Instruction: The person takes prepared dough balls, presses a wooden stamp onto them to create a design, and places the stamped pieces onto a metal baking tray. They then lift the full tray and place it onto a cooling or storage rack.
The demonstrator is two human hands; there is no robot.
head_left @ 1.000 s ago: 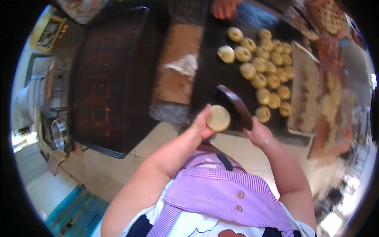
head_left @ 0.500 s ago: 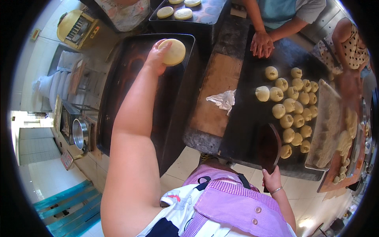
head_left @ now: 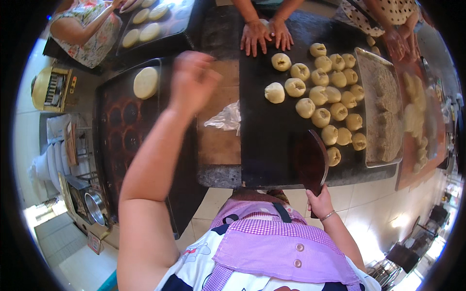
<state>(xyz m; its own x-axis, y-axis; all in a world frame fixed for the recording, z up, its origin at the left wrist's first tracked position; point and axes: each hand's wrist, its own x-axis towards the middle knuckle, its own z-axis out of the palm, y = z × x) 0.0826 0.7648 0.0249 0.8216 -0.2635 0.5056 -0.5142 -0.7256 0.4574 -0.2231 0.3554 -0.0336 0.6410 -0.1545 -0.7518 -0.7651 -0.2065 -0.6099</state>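
Note:
My left hand point(head_left: 191, 82) is in mid-air between the left baking tray point(head_left: 109, 145) and the dark worktop point(head_left: 272, 145), with its fingers smeared by motion. A flat round dough disc point(head_left: 145, 83) lies at that tray's far right corner, apart from the hand. Low at the front edge of the worktop, my right hand point(head_left: 320, 202) is closed around the handle of a dark round paddle point(head_left: 313, 162). Several stuffed dough balls point(head_left: 319, 77), pinched at the top, sit in a cluster right of the paddle and beyond it. One paler ball point(head_left: 274, 93) lies at the cluster's left.
A co-worker's hands point(head_left: 266, 35) rest at the worktop's far edge, one over a pale piece. A crumpled white cloth point(head_left: 225, 118) lies on brown cardboard point(head_left: 218, 145). A long metal tray point(head_left: 383, 111) of filling stands right. Another tray point(head_left: 182, 22) with dough discs is far left.
My left hand has released the dough disc onto the tray and moved right, toward the worktop. The view has turned right. My right hand still holds the paddle.

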